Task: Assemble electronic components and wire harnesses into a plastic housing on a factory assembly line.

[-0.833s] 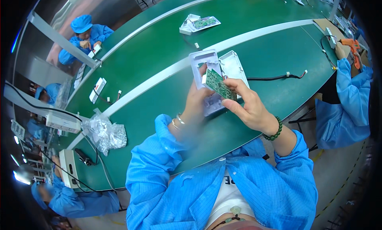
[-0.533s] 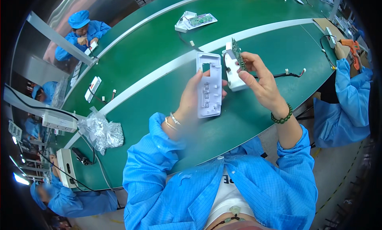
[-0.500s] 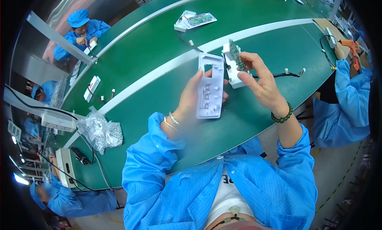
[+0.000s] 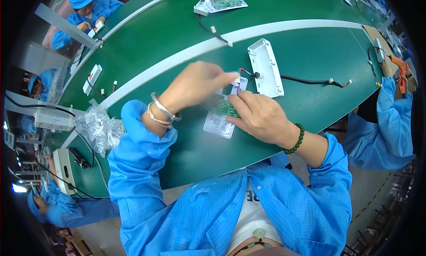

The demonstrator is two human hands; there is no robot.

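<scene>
My left hand [image 4: 195,85], slightly blurred, pinches a small white plug [image 4: 236,80] at the end of thin red and dark wires. My right hand [image 4: 262,118] has its thumb and fingers closed on the edge of a green circuit board [image 4: 227,108], partly hidden under both hands. Beneath the board lies a white plastic cover [image 4: 218,125] with square spiral marks on its inner face. Just beyond my right hand, a hollow white housing [image 4: 267,70] rests on the table; the wires run into it, and a black cable [image 4: 306,79] leaves its right side.
On the far side of the white divider [image 4: 177,56] lies another opened housing with a board [image 4: 224,3]. A clear plastic bag [image 4: 103,127] sits at left, near a white box [image 4: 64,171]. Co-workers sit at left and right; the right one holds an orange glue gun [image 4: 403,74].
The cover went from my left hand down onto the table, with the board now over it. My left hand moved to the plug. The housing stands apart, hollow side showing.
</scene>
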